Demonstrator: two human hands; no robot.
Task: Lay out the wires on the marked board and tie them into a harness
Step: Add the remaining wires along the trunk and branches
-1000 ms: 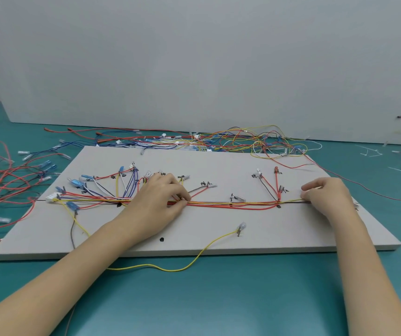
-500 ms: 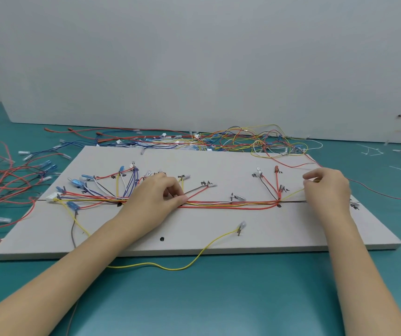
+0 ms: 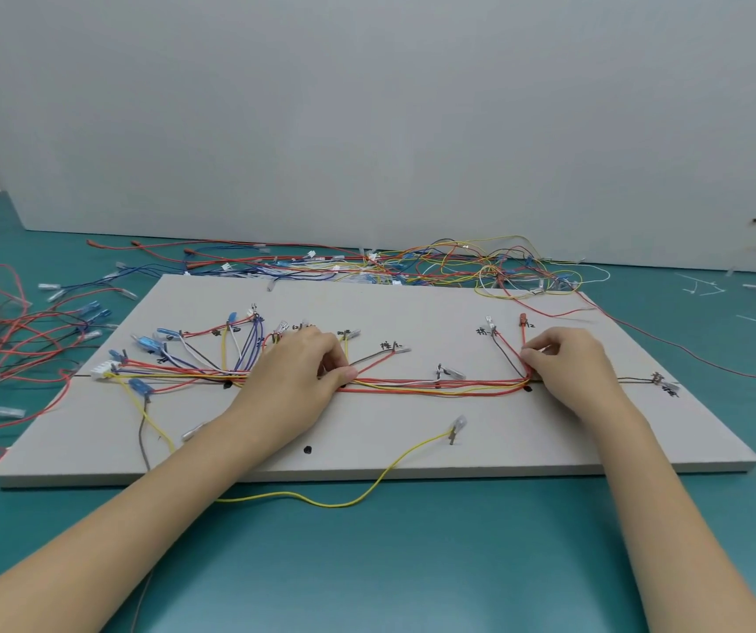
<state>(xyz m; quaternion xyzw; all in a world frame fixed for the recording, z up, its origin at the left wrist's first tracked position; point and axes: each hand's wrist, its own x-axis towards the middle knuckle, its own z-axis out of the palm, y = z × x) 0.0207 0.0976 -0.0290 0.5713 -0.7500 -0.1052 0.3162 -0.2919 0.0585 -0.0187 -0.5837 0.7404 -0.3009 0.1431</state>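
The right hand (image 3: 568, 363) has come back from the board's (image 3: 412, 303) right edge to the branch of 2 upright wires, its fingers now pinching the trunk (image 3: 435, 385) there. The left hand (image 3: 303, 372) stays curled on the trunk mid-board, so routing looks nearly done and tying remains.

Small handwritten black marks label the board (image 3: 412, 308), too blurred to read.
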